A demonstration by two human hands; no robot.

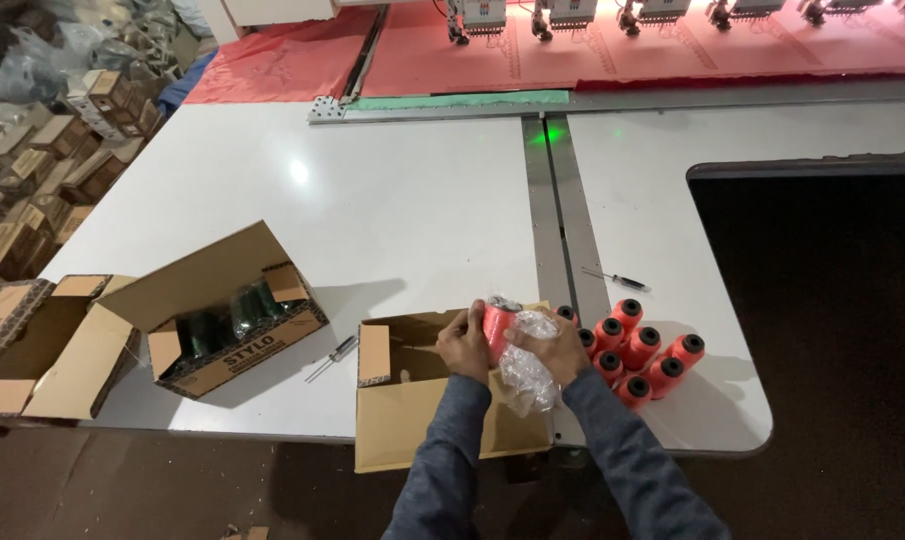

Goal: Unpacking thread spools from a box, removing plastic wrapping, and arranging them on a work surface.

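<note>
My left hand (464, 343) grips an orange-red thread spool (498, 322) over an open cardboard box (413, 420) at the table's front edge. My right hand (556, 347) holds the clear plastic wrap (528, 378) that hangs off the spool, crumpled below my fingers. Just right of my hands several unwrapped orange-red spools with black cores (638, 350) stand grouped on the white table (373, 200).
A second open box (238, 325) with dark green spools lies to the left, beside an empty flattened box (43, 345). Two small screwdrivers (331, 358) (618, 279) lie on the table. An embroidery machine with red fabric (673, 45) runs along the back. Stacked cartons (43, 170) fill the left.
</note>
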